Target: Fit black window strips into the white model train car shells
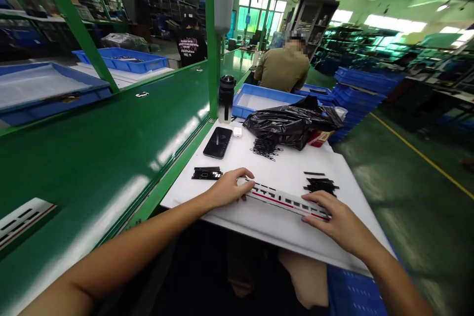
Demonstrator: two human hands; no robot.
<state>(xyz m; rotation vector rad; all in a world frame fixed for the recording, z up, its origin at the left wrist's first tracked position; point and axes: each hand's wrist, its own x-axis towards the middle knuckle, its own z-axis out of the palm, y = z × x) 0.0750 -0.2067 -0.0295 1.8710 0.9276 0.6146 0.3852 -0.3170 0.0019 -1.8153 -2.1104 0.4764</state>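
A white toy train car (285,199) with a red stripe and a row of dark windows lies lengthwise between my hands, just above or on the white tabletop (237,227). My left hand (232,186) grips its left end between thumb and fingers. At the other end, my right hand (333,215) pinches it the same way. Beyond my right hand is a pile of thin black strips (320,185). Close to my left hand lies a small stack of black flat parts (206,173). Farther back sits a heap of thin black pieces (265,147).
A phone (218,142), a white earbud case (237,132), a dark bottle (225,98) and a black plastic bag (289,121) occupy the table's far side. Left runs a green conveyor belt (111,158) carrying another white train part (24,219). Blue trays (355,94) are stacked right; a person (283,66) sits ahead.
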